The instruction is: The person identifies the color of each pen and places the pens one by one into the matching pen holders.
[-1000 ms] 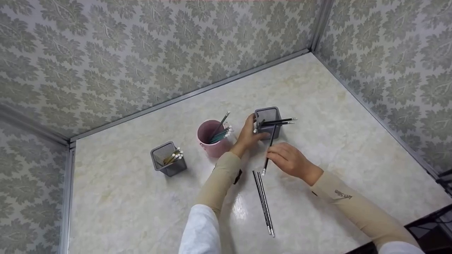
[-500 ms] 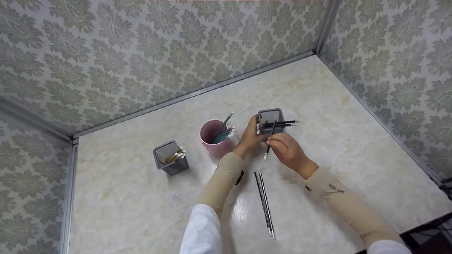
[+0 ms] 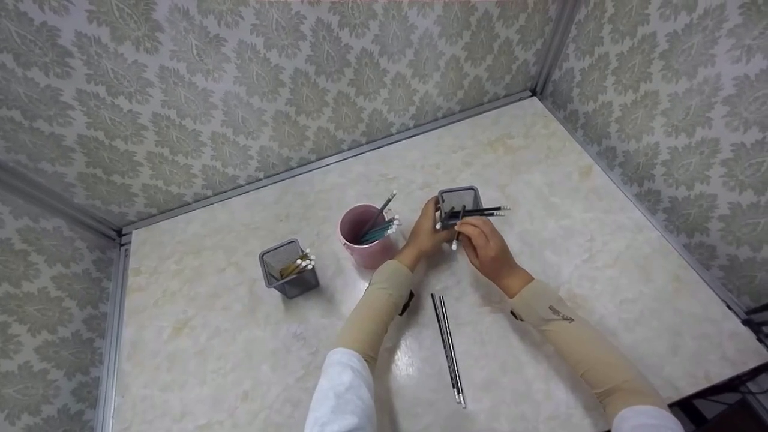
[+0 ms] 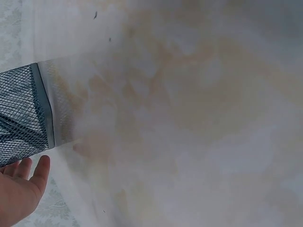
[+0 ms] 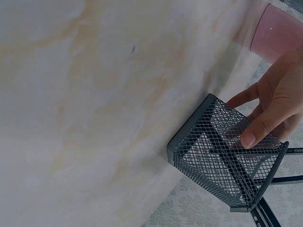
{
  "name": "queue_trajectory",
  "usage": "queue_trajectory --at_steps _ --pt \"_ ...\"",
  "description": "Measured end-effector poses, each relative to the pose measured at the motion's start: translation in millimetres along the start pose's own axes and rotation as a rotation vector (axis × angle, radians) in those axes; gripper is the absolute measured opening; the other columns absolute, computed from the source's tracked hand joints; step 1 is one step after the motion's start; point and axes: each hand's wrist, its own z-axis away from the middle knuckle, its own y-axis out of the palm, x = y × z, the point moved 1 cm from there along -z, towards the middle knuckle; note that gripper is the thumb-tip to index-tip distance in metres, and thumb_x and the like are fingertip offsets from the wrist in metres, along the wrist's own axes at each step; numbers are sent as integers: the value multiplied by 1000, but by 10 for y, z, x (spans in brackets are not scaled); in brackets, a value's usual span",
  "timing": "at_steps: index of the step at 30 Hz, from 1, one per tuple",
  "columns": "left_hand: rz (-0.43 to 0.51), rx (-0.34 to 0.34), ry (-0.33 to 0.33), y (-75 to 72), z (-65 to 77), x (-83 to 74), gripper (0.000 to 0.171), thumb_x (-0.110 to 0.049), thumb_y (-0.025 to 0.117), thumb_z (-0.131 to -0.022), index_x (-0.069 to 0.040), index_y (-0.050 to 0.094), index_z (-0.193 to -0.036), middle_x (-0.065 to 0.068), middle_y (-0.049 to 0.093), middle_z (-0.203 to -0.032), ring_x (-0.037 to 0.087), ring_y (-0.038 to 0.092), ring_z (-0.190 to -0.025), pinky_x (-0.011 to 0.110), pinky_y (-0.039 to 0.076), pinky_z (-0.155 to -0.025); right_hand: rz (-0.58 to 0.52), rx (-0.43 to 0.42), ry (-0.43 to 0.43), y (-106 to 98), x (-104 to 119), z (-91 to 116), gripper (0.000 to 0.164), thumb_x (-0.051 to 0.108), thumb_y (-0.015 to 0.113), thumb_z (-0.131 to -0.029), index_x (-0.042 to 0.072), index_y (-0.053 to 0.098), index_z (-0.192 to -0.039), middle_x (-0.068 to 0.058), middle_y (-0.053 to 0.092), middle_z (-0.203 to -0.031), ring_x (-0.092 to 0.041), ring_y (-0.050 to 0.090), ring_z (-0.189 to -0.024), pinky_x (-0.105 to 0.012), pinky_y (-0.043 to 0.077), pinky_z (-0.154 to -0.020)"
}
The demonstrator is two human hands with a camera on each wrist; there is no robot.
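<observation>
My left hand (image 3: 425, 234) holds a square grey mesh pencil cup (image 3: 459, 188), its thumb lying along the near wall. In the right wrist view the left thumb (image 5: 253, 135) presses the mesh side of this cup (image 5: 208, 165). Several black pencils (image 3: 493, 210) lean out of it, mostly to the right, white erasers up. My right hand (image 3: 491, 251) pinches one more black pencil (image 3: 455, 245) at the cup's near rim. The eraser end points toward me, and the far end reaches in over the opening. The left wrist view catches fingers (image 4: 40, 175) under the mesh wall.
Left of the hands stands a pink bucket (image 3: 367, 255) with green pencils (image 3: 379, 230). Another mesh cup (image 3: 295, 285), farther left, holds several yellowish pencils (image 3: 295, 267). Two black-and-silver pencils (image 3: 448, 351) lie side by side on the table between the forearms.
The right hand has moved away from me and slightly left, bringing its pencil down into the cup's mouth, so less of it shows. The left hand keeps its grip on the cup.
</observation>
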Motion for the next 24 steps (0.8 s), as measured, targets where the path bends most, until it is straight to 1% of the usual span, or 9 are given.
queue_trajectory --at_steps 5,8,11,13,18,21,24 --pt "-14 -1 3 0 -8 8 77 -13 69 -84 -2 25 -146 15 35 -149 26 34 -138 31 29 -114 22 12 62 30 -31 -29 15 5 50 -96 -8 57 -100 -21 59 -98 -30 59 -91 -28 48 -86" --pt "-12 2 -5 -2 -5 19 80 -17 71 -84 -3 24 -147 15 34 -149 26 34 -138 31 29 -114 35 15 124 56 -46 -53 12 -3 55 -91 -8 56 -102 -20 59 -98 -30 60 -91 -28 49 -84" --pt "-11 7 -11 -7 2 22 84 -23 73 -83 -3 23 -147 16 33 -149 27 34 -138 33 29 -114 51 13 186 77 -57 -97 20 -10 60 -84 -8 55 -103 -21 59 -99 -31 60 -93 -30 50 -84" --pt "-10 8 -13 -9 5 19 86 -26 74 -82 -3 23 -148 15 33 -150 27 34 -138 34 30 -114 58 10 226 89 -67 -136 22 -11 62 -82 -8 55 -103 -21 59 -99 -31 60 -92 -32 52 -81" --pt "-2 4 -22 -3 2 22 89 -30 76 -80 -5 23 -148 13 34 -150 24 33 -139 33 29 -114 56 18 321 107 -101 -207 15 -7 60 -87 -6 54 -101 -19 57 -94 -27 58 -83 -37 53 -70" --pt "-2 -5 -16 0 1 27 90 -30 77 -79 -5 24 -148 14 35 -149 25 34 -139 33 29 -114 66 40 361 115 -123 -211 11 -4 58 -90 -6 53 -100 -19 56 -92 -26 58 -82 -38 53 -70" --pt "-7 -6 -15 -3 2 19 90 -29 78 -79 -4 24 -148 14 35 -149 25 34 -139 33 28 -115 79 66 384 124 -141 -207 10 -1 56 -92 -6 54 -101 -19 57 -93 -27 59 -84 -38 54 -73"
